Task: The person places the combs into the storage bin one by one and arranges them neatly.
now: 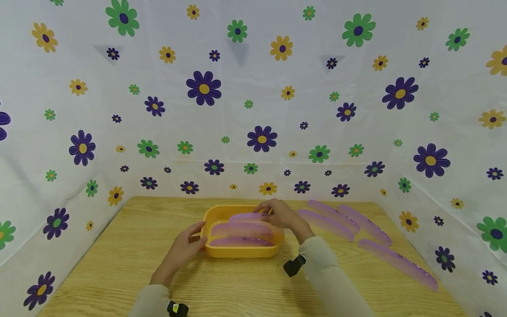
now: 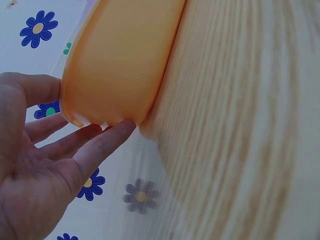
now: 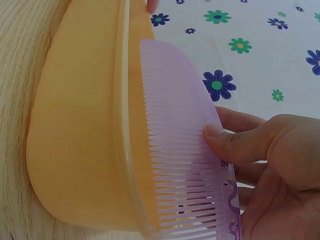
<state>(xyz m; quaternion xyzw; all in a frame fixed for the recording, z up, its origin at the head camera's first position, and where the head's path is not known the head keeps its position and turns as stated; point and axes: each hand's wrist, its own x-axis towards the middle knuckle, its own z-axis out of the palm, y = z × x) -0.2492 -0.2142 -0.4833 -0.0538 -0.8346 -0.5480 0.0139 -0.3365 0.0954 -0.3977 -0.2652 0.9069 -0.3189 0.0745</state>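
Observation:
A purple comb is pinched between the thumb and fingers of my right hand. It stands at the far side of the yellow plastic basin, its teeth toward the near rim. In the head view two more purple combs, one in the middle and one nearer, lie in the basin. My left hand holds the basin's left end, its fingers and thumb against the rim and outer wall.
Several purple combs lie spread on the wooden table to the right, one close to the right edge. A white cloth with printed flowers stands around the back and sides.

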